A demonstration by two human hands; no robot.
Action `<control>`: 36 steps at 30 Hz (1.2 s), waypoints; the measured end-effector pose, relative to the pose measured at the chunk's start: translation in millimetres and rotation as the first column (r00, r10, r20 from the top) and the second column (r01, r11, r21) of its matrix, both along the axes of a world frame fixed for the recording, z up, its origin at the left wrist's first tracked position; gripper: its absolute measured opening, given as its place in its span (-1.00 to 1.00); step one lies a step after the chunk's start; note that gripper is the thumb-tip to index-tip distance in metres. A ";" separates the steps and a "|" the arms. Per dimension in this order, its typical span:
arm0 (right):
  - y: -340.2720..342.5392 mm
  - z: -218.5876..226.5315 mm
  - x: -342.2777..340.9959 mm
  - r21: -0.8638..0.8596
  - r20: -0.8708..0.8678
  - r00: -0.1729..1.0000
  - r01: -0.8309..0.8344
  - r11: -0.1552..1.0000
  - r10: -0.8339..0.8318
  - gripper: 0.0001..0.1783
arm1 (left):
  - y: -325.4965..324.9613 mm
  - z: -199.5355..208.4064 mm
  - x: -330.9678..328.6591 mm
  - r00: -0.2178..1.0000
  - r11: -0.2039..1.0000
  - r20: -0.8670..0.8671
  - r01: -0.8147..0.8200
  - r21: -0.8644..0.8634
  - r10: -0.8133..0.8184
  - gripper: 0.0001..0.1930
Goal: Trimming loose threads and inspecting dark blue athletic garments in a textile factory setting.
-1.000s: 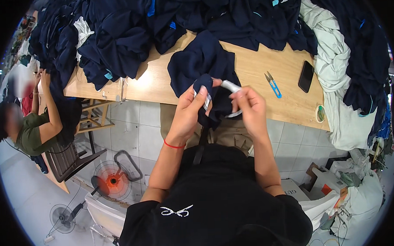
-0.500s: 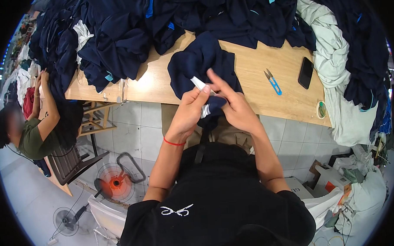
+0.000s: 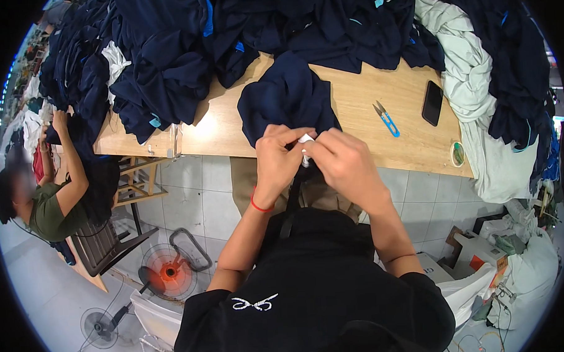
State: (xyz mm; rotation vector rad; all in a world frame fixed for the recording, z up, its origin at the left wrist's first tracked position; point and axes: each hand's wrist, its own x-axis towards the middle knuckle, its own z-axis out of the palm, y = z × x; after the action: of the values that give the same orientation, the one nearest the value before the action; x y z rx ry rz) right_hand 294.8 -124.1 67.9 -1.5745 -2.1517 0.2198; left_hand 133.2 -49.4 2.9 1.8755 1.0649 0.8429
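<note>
Wooden table (image 3: pixel 360 99), left fingers (image 3: pixel 285 135), right fingers (image 3: pixel 323 148), white strip (image 3: pixel 305 138) pinched between

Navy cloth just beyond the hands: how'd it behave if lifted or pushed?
Probably floppy: the navy cloth lies in loose, rounded folds. Likely not very slippery, as its surface looks matte. Unlikely to roll; it sits slumped on the table.

Matt navy cloth (image 3: pixel 282 95) — smooth, wood-grained tabletop (image 3: pixel 360 92) — glossy black phone (image 3: pixel 433 102).
</note>
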 end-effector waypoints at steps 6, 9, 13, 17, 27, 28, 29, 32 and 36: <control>7.4 -21.7 5.3 0.085 -0.374 0.922 0.143 0.986 -0.101 -0.90 | -12.8 -9.7 -7.0 0.859 0.717 0.464 0.184 -0.672 0.215 -0.83; 6.1 -31.0 9.0 0.071 -0.457 0.880 0.181 0.981 -0.130 -0.90 | -17.5 -11.0 -8.2 0.817 0.698 0.529 0.239 -0.675 0.232 -0.90; 3.3 -23.7 12.1 -0.056 -0.506 0.847 0.156 0.986 -0.163 -0.88 | -17.6 -28.0 -14.7 0.739 0.707 0.654 0.375 -0.599 0.162 -0.82; -4.0 -16.0 19.3 -0.378 -0.550 0.785 0.070 0.923 -0.285 -0.96 | -9.3 -11.0 -22.2 0.825 0.731 0.562 0.420 -0.537 -0.061 -0.73; -4.9 -52.2 0.4 -0.632 -0.696 0.449 -0.016 0.774 -0.560 -0.83 | -15.9 40.3 -25.4 0.950 0.890 -0.220 0.290 0.353 -0.223 -0.73; -4.4 -54.8 2.8 -0.632 -0.697 0.449 -0.016 0.775 -0.559 -0.83 | -19.2 36.4 -21.3 0.950 0.889 -0.221 0.291 0.353 -0.223 -0.73; -1.2 -55.9 3.2 -0.642 -0.679 0.467 -0.003 0.767 -0.566 -0.83 | -23.2 28.5 -18.8 0.979 0.875 -0.139 0.197 0.441 -0.150 -0.71; 2.1 -53.0 0.2 -0.668 -0.688 0.394 -0.013 0.744 -0.610 -0.86 | -28.8 10.4 -17.9 0.999 0.845 -0.017 0.053 0.532 -0.052 -0.73; 0.1 -40.1 -10.1 -0.616 -0.772 0.186 0.020 0.788 -0.608 -0.65 | -33.6 6.1 -14.7 0.992 0.904 0.001 -0.113 0.413 0.124 -0.82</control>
State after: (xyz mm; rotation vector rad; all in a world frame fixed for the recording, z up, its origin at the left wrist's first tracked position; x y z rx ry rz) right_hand 284.7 -123.9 27.8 -1.4290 -0.6967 1.3074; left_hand 118.5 -83.0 9.0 2.1887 1.0866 1.1932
